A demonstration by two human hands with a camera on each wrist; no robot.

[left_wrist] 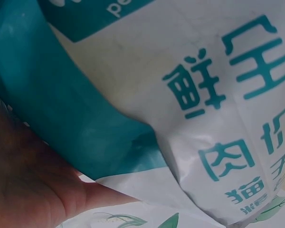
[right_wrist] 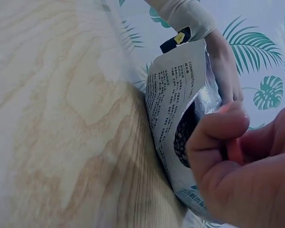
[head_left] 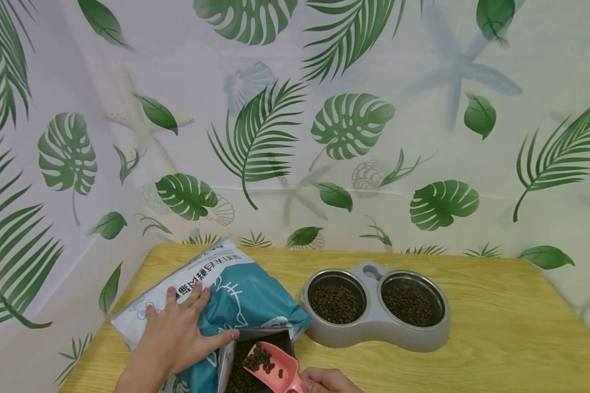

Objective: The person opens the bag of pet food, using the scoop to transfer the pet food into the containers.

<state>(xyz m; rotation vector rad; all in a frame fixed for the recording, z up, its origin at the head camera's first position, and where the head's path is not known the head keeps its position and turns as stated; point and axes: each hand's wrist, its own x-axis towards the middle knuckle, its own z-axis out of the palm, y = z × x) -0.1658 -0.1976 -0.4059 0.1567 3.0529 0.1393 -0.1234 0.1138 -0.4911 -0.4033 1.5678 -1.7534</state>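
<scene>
A teal and white pet food bag (head_left: 260, 289) lies on its side, its mouth facing the front and dark brown kibble (head_left: 241, 376) visible inside. My left hand (head_left: 174, 333) rests on top of the bag with fingers spread, the thumb reaching toward the opening's edge. In my right hand (head_left: 329, 380) is the handle of a pink scoop (head_left: 287, 371), gripped with curled fingers. Some kibble sits in the scoop, which is at the bag's mouth. From the right wrist, the bag's printed back panel (right_wrist: 171, 90) shows, and the hand hides most of the scoop.
Right of the bag stands a grey double feeder (head_left: 373, 333) with two metal bowls, each holding kibble. The wooden table (head_left: 496, 327) extends to the right. A leaf-printed cloth (head_left: 275, 218) hangs behind it.
</scene>
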